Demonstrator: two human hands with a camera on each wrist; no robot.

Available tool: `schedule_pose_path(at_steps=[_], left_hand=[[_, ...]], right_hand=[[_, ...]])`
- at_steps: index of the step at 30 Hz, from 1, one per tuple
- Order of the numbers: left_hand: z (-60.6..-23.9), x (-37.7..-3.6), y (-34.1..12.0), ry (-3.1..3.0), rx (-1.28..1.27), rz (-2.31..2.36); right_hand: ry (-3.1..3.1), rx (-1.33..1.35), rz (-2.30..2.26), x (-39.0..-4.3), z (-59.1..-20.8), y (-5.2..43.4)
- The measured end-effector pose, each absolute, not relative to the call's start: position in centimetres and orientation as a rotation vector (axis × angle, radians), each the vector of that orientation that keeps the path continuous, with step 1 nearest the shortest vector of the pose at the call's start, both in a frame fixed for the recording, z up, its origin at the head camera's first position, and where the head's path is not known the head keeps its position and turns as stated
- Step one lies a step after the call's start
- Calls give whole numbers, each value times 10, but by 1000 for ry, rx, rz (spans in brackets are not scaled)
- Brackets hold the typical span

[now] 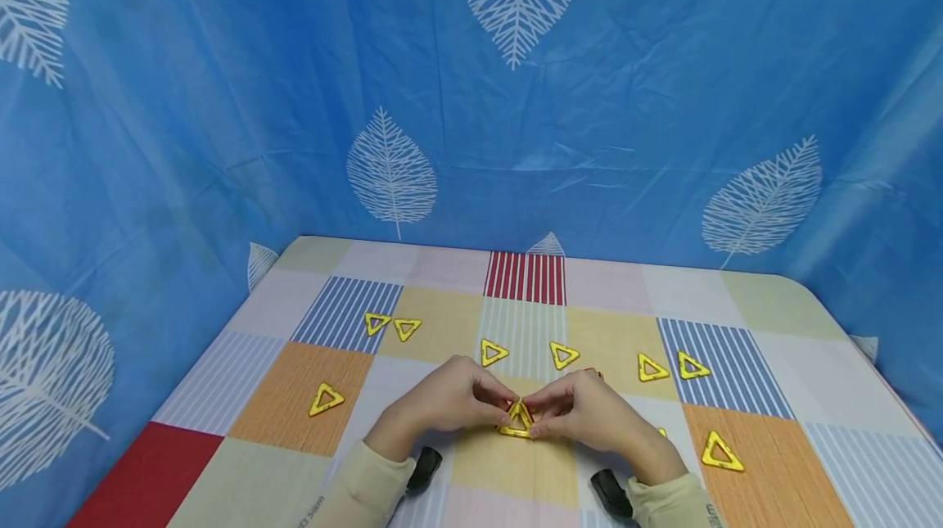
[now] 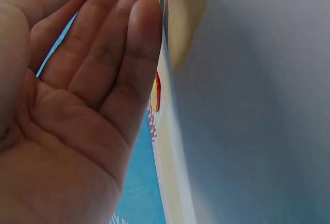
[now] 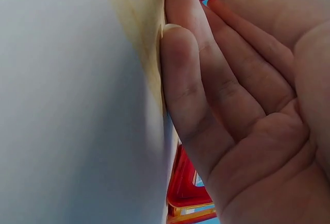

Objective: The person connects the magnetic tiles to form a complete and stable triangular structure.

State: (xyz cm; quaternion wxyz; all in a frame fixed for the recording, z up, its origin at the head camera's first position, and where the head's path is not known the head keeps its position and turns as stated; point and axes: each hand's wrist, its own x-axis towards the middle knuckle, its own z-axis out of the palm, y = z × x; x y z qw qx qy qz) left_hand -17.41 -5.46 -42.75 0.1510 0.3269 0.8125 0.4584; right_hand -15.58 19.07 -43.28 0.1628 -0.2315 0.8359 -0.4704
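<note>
In the head view both hands meet at the table's near middle over a small upright cluster of yellow and red triangle tiles [image 1: 517, 421]. My left hand [image 1: 503, 412] pinches it from the left and my right hand [image 1: 535, 420] from the right, thumbs and fingertips touching the tiles. The left wrist view shows only my palm, fingers [image 2: 111, 54] and a sliver of red tile [image 2: 157, 92]. Beside my right hand's fingers [image 3: 206, 80], the right wrist view shows a red tile [image 3: 185, 188] against the table.
Several loose yellow triangle tiles lie on the patchwork tablecloth [image 1: 280, 381]: a pair at far left [image 1: 390, 325], one at left [image 1: 325, 399], two in the middle [image 1: 492, 352], a pair at right [image 1: 672, 367], one near right [image 1: 720, 452]. Blue leaf-print curtain [image 1: 221, 102] surrounds the table.
</note>
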Motion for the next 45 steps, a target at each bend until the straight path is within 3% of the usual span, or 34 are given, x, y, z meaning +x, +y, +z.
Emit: schedule_pose_path(at_steps=[21,29,45], left_hand=[[-426,-173,-49,2379,927,1268],[-425,-173,-51,2466,944,966],[-425,-171,-51,2392,926,1022]], right_hand=[[2411,-774,-1338,-157,-433,190],[2474,-790,-1305,-157,-431,189],[2685,-573,-1327,-157,-417,212]])
